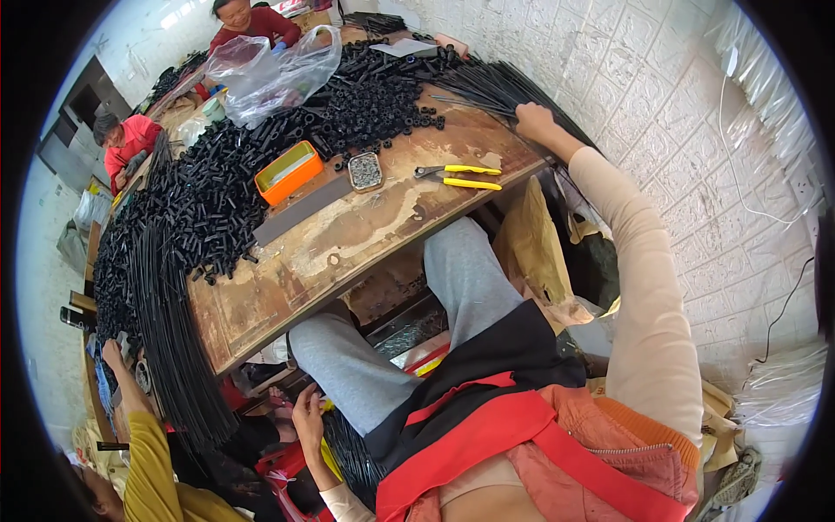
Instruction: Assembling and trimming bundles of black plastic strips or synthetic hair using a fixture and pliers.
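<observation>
Ahead, right hand [536,123] outstretched at black rods [525,85], left hand [308,421] low; fingers' grip unclear.

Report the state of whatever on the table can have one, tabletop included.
Right rods, loosely bunched.
Left rods, bunched, hanging over the edge.
Pliers, handles spread apart.
Orange box, uncovered.
Small tin, uncovered, holding small metal pieces.
Clear plastic bag, crumpled.
Black tubes, loosely heaped.
Grey strip, lying flat.
Tabletop, stained.
</observation>
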### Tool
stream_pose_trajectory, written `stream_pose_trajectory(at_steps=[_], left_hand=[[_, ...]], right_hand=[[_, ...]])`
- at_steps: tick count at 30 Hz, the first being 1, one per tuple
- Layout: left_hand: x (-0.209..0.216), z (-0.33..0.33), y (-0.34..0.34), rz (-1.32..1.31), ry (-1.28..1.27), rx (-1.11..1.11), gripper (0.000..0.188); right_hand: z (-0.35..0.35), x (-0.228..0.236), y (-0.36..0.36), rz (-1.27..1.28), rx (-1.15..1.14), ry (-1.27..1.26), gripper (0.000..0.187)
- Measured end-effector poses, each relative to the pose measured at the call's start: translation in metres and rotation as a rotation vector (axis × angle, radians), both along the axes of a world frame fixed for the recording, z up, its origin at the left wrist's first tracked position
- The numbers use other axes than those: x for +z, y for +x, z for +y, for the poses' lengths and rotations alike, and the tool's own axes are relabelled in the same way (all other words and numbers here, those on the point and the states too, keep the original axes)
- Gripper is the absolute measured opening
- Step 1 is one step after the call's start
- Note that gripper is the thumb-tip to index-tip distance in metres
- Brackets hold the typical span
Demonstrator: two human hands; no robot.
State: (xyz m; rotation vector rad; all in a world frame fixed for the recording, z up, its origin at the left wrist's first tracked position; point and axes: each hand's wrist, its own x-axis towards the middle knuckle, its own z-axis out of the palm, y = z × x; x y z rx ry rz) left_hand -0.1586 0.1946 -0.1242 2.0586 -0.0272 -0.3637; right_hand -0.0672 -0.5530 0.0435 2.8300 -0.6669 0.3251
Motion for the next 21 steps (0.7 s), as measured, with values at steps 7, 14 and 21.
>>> stream_pose_trajectory(at_steps=[7, 14, 21], left_hand=[[-0.001, 0.005, 0.000, -0.016, -0.019, -0.004, 0.029], [0.036, -0.013, 0.009, -0.141, 0.015, -0.020, 0.029], [0.104, -0.059, 0.016, -0.419, 0.093, -0.123, 0.028]], right_hand=[[-0.036, 0.067, 0.018, -0.109, 0.116, -0.109, 0.017], [-0.014, 0.124, 0.038, -0.167, 0.032, 0.183, 0.019], [0.005, 0.176, 0.047, 0.012, 0.081, 1.300, 0.027]])
